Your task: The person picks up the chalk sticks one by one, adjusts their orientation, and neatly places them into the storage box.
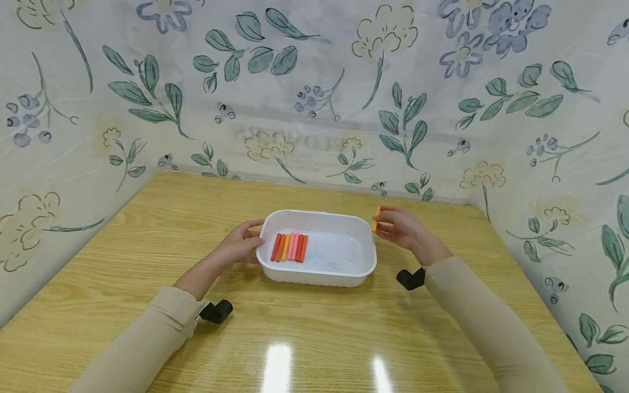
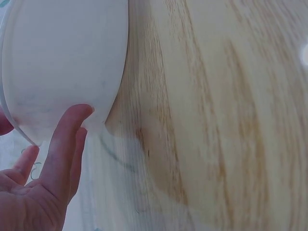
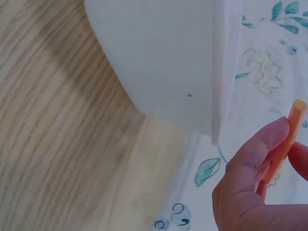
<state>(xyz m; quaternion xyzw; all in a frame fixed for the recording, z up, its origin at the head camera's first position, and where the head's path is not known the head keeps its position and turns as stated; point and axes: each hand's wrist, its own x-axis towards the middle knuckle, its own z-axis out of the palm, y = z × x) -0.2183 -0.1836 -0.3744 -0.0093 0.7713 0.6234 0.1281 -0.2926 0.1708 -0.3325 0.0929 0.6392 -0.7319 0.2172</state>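
A white plastic tub (image 1: 339,279) stands on the table. Inside it, to the left, several crayons (image 1: 289,248) in red, orange, yellow and pink lie side by side in a row. My left hand (image 1: 239,244) holds the tub's left end, thumb over the rim and fingers against the outer wall; the left wrist view shows the fingers (image 2: 67,139) on that wall. Just beyond the tub's right end, my right hand (image 1: 404,228) pinches an orange crayon (image 3: 286,142) between thumb and fingers. The crayon stands nearly upright, beside the rim.
The wooden table (image 1: 314,333) extends around the tub on all sides. A floral cloth (image 1: 314,82) hangs behind it and along both sides. Black wrist-camera mounts (image 1: 216,311) stick out beneath both sleeves, close to the tabletop.
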